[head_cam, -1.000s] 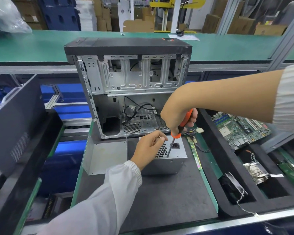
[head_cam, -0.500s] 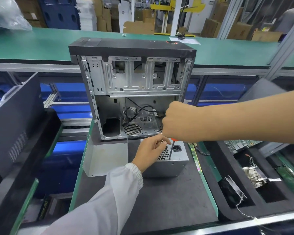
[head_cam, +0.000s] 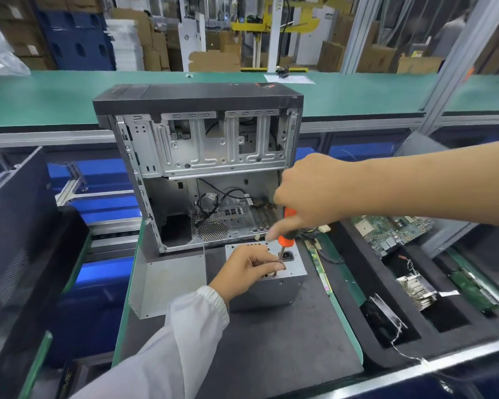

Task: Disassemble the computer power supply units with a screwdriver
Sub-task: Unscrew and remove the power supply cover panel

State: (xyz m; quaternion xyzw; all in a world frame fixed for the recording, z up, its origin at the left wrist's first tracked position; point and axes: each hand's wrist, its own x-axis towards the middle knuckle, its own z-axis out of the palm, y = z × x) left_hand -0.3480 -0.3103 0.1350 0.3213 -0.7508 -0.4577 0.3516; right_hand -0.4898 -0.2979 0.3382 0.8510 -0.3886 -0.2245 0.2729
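A silver power supply unit lies on the dark mat in front of an opened computer case. My right hand grips an orange-handled screwdriver from above, its shaft pointing down at the unit's top face near the power socket. My left hand rests on the unit's top, fingers curled, fingertips pinched around the screwdriver shaft near its tip. The tip itself is hidden behind those fingers.
A loose grey side panel lies left of the unit. A black foam tray on the right holds a circuit board, a heatsink and other parts. A dark case panel leans at the left. A green conveyor runs behind.
My right hand has lifted and turned over the screwdriver, so the handle shows below the fist. My left hand stays on the unit, fingers shifted toward the shaft.
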